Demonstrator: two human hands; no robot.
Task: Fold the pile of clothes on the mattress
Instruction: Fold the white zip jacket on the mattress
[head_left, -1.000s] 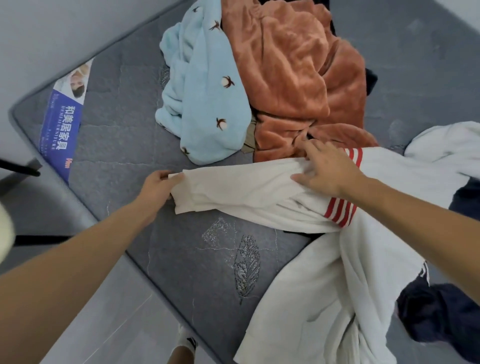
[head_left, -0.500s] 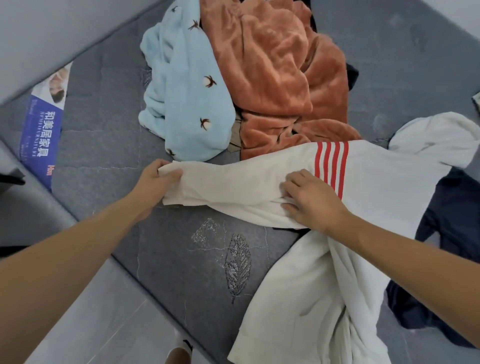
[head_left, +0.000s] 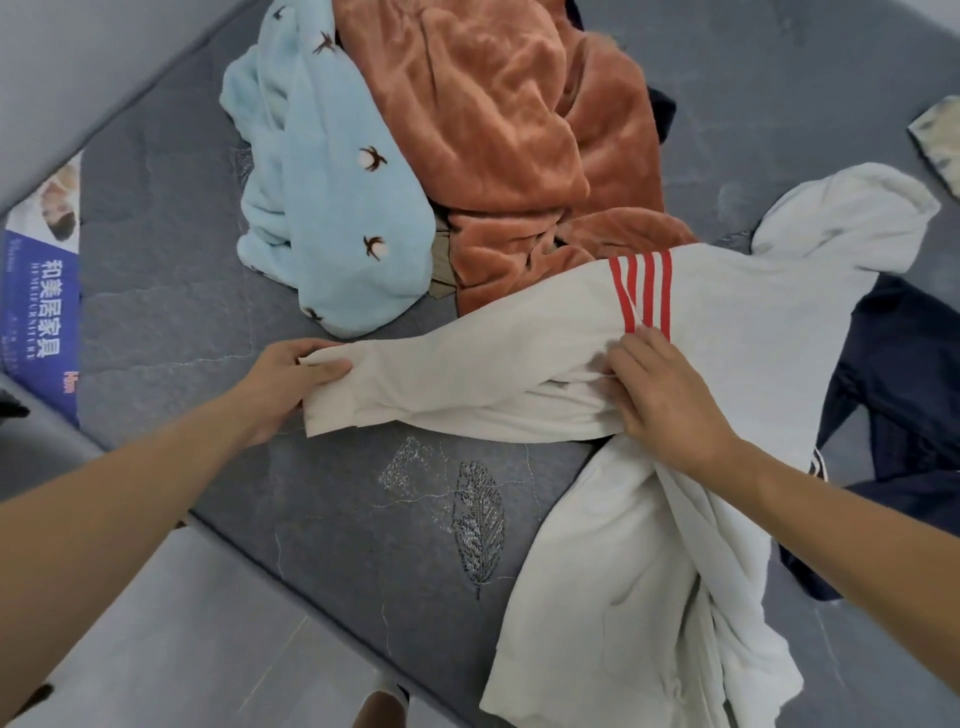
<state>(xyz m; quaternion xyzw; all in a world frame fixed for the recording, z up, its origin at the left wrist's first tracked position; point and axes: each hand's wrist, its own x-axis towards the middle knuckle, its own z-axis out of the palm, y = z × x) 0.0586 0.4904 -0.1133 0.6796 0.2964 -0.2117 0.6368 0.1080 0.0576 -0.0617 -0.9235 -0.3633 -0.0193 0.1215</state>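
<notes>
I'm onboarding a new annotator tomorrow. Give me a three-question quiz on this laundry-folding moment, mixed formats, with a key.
1. True or false: the left hand grips the cuff end of the white hoodie sleeve.
2. Multiple choice: the right hand rests just below which marking? A) blue checks B) red stripes C) green dots
3. Fill in: the light blue garment lies beside a crumpled ____ fleece one on the mattress.

Key: 1 true; 2 B; 3 orange-brown.
</notes>
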